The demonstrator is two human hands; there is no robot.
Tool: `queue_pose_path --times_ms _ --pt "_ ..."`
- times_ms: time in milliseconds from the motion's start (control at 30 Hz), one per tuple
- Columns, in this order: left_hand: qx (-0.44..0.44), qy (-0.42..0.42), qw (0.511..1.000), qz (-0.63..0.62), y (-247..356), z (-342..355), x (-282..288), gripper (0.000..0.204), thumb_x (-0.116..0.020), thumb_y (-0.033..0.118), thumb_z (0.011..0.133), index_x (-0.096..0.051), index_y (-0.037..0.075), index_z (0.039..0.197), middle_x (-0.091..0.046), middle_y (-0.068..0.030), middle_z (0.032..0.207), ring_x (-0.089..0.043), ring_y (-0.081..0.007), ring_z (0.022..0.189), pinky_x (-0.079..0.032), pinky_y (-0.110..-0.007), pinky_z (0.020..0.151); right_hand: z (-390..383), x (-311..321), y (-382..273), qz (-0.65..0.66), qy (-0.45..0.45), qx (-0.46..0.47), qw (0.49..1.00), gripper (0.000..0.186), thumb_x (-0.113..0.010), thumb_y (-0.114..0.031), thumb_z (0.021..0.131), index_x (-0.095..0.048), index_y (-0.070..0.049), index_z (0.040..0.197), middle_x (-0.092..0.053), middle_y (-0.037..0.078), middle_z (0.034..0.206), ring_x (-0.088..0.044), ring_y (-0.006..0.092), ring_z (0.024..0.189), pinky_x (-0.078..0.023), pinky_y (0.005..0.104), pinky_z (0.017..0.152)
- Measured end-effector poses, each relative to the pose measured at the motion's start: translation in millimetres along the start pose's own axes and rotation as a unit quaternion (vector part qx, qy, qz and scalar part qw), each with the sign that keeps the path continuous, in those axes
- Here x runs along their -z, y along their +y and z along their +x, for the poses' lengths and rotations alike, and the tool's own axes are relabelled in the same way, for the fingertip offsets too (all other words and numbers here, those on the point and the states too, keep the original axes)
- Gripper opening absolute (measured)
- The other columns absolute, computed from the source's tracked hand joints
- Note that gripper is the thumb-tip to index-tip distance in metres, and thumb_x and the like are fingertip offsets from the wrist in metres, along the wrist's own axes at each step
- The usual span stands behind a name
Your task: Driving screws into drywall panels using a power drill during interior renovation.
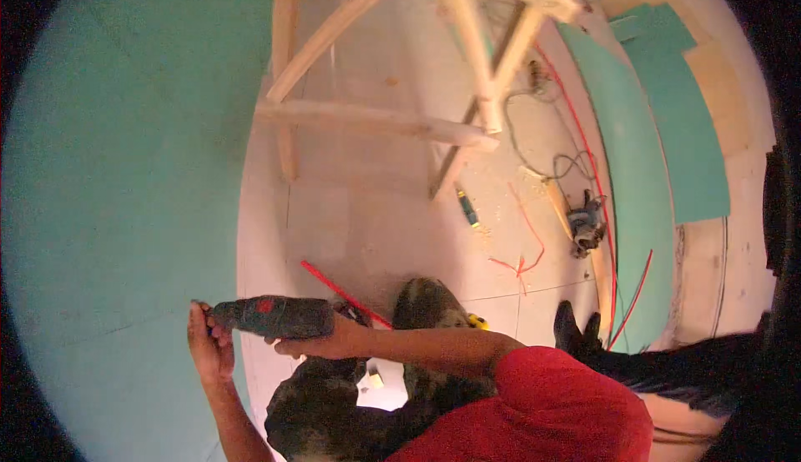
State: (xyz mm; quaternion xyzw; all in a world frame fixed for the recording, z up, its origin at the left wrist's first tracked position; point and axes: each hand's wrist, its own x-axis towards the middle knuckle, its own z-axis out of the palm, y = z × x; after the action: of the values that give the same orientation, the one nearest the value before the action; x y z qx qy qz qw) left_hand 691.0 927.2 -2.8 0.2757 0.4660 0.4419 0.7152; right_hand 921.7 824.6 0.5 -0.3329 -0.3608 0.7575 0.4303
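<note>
One drill [271, 316], nose against green board wall [108, 195]; right hand [321, 345] closed around its grip, left hand [209, 345] curled at nose. One wooden trestle [467, 53], one circular saw [586, 227] on pale tiled floor [367, 228].

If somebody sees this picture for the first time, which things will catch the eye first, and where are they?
The large green board fills the left side. Against its edge, low in the picture, the right hand holds a dark power drill, with the left hand at its tip. Above stands a wooden trestle on the pale floor, with a circular saw and red cable at right.
</note>
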Motion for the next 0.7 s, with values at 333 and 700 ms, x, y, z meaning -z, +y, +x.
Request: queue_pose_path --times_ms 333,700 --pt "0.115 0.110 0.983 0.089 -172.8 139.3 128.3 0.024 -0.054 0.023 0.096 -0.054 0.003 0.108 -0.053 -0.0013 0.075 -0.048 -0.0096 0.060 -0.041 -0.023 0.052 122.0 63.9 161.2 0.433 0.181 -0.296 0.831 0.013 -0.062 -0.013 0.083 -0.059 -0.002 0.090 -0.058 0.004 0.072 -0.058 0.0159 0.064 -0.049 0.0278 0.059" --pt "0.133 0.218 0.952 0.170 -211.0 164.6 156.3 0.023 -0.048 0.022 0.096 -0.062 0.004 0.093 -0.051 0.0014 0.067 -0.044 -0.0075 0.054 -0.038 -0.024 0.048 164.5 54.8 246.8 0.557 0.252 -0.219 0.760 0.010 -0.059 -0.007 0.084 -0.054 -0.008 0.092 -0.063 0.007 0.086 -0.059 0.0156 0.065 -0.055 0.0345 0.061"
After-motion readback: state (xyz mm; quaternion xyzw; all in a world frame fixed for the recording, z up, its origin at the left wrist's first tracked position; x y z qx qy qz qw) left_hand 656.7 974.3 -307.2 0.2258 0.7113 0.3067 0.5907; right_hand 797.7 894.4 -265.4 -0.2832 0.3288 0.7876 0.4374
